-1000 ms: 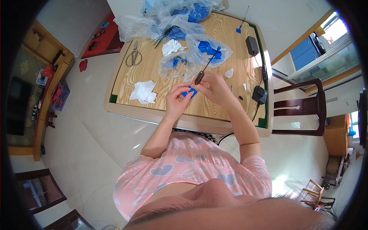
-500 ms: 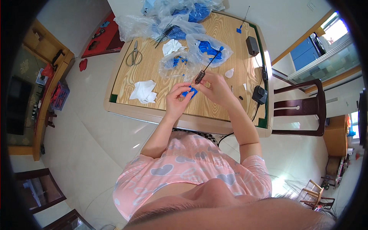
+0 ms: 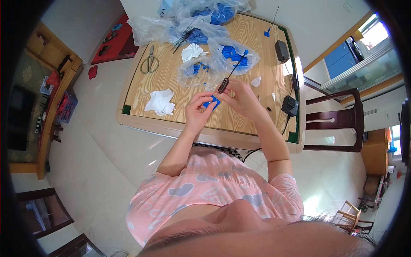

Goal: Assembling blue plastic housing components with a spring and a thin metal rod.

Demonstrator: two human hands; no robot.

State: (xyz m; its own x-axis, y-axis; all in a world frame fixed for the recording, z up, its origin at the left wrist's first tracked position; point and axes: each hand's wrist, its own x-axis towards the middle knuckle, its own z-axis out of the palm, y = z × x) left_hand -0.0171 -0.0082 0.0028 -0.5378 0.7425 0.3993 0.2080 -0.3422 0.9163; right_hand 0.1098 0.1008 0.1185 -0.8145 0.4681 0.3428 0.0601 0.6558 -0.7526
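While fingers pinch blue clip (image 3: 211, 103), coiled rod (image 3: 229, 78) raised

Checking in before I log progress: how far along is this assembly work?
In hand: the left hand pinches a small blue part while the right hand holds a thin rod with a coiled spring. Done: a few rods lie together, possibly finished. Left: plastic bags hold many blue parts.

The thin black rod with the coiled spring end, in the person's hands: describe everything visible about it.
The thin black rod looks like stiff wire, with a dark coiled spring at its lower end and a small blue piece at its far tip. It slants up and away over the wooden table. The right hand pinches it just below the coil; the left hand holds a blue plastic part beside it.
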